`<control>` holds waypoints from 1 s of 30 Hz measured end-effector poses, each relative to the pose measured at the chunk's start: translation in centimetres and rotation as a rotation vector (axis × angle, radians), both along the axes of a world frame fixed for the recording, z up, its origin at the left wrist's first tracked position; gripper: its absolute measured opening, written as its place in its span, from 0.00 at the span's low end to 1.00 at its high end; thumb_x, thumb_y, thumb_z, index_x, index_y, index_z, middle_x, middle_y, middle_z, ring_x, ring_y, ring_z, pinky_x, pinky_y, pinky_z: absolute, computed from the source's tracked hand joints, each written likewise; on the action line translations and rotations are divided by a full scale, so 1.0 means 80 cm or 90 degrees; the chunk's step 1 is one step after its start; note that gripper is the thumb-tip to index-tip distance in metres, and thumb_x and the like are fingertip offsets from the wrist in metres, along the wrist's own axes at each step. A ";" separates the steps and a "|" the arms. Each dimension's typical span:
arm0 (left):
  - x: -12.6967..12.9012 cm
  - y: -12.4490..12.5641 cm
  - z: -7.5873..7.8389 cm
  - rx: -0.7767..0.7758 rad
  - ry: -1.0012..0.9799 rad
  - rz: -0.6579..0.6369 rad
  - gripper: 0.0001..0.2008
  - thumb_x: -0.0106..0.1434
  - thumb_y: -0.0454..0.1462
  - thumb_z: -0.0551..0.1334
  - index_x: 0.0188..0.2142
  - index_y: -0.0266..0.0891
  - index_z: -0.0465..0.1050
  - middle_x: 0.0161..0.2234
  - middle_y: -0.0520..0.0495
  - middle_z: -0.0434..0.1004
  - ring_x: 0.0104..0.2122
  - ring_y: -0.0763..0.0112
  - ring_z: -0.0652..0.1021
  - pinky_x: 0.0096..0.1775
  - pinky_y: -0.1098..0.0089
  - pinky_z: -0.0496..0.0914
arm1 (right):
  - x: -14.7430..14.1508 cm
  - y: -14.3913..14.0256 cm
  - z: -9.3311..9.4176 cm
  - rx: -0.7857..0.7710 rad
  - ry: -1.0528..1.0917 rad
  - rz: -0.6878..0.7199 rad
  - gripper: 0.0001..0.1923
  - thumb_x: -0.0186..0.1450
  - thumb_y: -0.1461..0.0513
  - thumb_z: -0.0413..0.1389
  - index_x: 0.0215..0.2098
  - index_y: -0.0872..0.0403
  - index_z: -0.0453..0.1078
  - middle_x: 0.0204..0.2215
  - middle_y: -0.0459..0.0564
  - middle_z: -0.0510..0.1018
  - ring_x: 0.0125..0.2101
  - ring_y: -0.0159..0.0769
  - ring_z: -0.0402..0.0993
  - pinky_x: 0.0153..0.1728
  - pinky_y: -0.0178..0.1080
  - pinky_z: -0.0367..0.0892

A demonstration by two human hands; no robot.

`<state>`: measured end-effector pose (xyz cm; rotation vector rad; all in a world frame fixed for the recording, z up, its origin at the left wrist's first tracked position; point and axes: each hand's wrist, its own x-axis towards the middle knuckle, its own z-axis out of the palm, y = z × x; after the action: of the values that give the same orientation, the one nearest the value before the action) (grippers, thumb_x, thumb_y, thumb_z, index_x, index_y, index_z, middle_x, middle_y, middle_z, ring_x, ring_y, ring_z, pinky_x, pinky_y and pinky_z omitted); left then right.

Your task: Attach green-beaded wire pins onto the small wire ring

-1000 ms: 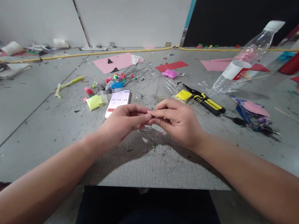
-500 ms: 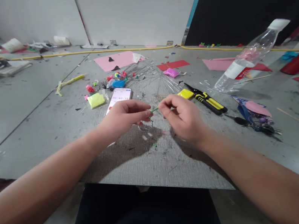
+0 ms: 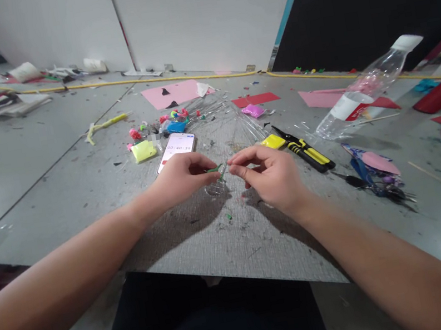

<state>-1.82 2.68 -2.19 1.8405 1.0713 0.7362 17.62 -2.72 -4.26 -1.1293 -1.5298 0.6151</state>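
Note:
My left hand [image 3: 184, 178] is closed in a pinch, with a small thin green strip [image 3: 215, 169] between thumb and fingertips. My right hand [image 3: 270, 171] faces it a short way to the right, thumb and forefinger brought together. Whatever it pinches is too small to make out. Between the fingertips a thin, clear or wire-like piece [image 3: 224, 171] slants upward. Just under the hands is a looped, see-through or wiry shape [image 3: 215, 189], partly hidden by my left fingers. The phone [image 3: 176, 150], showing a timer, lies right behind my left hand.
Black-and-yellow pliers [image 3: 309, 153] and a yellow packet [image 3: 273, 141] lie beyond my right hand. A clear bottle [image 3: 372, 86] leans at right. Pink paper [image 3: 170, 94], a light yellow packet [image 3: 144, 150], a blue packet [image 3: 175, 126] and clear strands [image 3: 244, 116] lie farther back.
The green strip, earlier stretched between both hands, now sits at my left fingertips. My right fingers have come slightly apart from it, and the thin clear or wiry piece shows between the hands.

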 end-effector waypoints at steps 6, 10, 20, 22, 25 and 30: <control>0.001 -0.005 0.005 -0.066 -0.050 -0.060 0.08 0.55 0.36 0.70 0.36 0.37 0.79 0.29 0.49 0.81 0.30 0.72 0.78 0.36 0.68 0.72 | 0.002 0.002 -0.001 0.090 -0.093 -0.007 0.03 0.63 0.61 0.64 0.32 0.52 0.77 0.30 0.47 0.80 0.32 0.33 0.76 0.28 0.36 0.70; 0.002 -0.008 0.007 -0.056 -0.063 -0.108 0.05 0.57 0.35 0.68 0.35 0.37 0.79 0.28 0.50 0.79 0.29 0.74 0.77 0.35 0.70 0.71 | 0.002 0.001 -0.002 0.123 -0.118 0.016 0.02 0.64 0.63 0.63 0.33 0.51 0.78 0.30 0.47 0.80 0.33 0.34 0.76 0.30 0.36 0.70; -0.001 -0.007 0.004 -0.042 -0.045 -0.167 0.04 0.60 0.34 0.66 0.35 0.37 0.77 0.29 0.51 0.78 0.31 0.74 0.77 0.35 0.70 0.70 | 0.003 0.000 -0.002 0.074 -0.131 0.063 0.04 0.66 0.60 0.61 0.39 0.51 0.77 0.37 0.49 0.81 0.35 0.36 0.76 0.29 0.37 0.70; -0.002 -0.007 0.004 -0.039 -0.037 -0.163 0.03 0.60 0.34 0.65 0.35 0.37 0.77 0.29 0.51 0.78 0.30 0.74 0.76 0.35 0.70 0.70 | 0.002 0.000 -0.001 0.100 -0.167 0.082 0.05 0.67 0.61 0.60 0.38 0.51 0.78 0.36 0.50 0.81 0.36 0.36 0.76 0.31 0.38 0.70; -0.001 -0.008 0.006 -0.035 -0.013 -0.150 0.03 0.60 0.35 0.65 0.34 0.37 0.77 0.28 0.51 0.77 0.30 0.73 0.76 0.35 0.70 0.69 | 0.001 -0.002 0.004 0.110 -0.194 0.083 0.06 0.67 0.60 0.59 0.34 0.52 0.77 0.32 0.49 0.80 0.35 0.36 0.75 0.31 0.38 0.68; 0.001 -0.006 0.007 -0.048 -0.010 -0.115 0.03 0.59 0.35 0.65 0.33 0.37 0.76 0.27 0.51 0.77 0.28 0.73 0.76 0.34 0.69 0.70 | 0.009 -0.001 0.015 -0.001 0.016 -0.020 0.08 0.67 0.57 0.58 0.33 0.53 0.71 0.28 0.48 0.79 0.27 0.33 0.73 0.22 0.36 0.65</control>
<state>-1.75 2.20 -1.61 1.8354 0.8981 0.5947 18.30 -2.81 -3.04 -1.1395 -1.4880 0.6074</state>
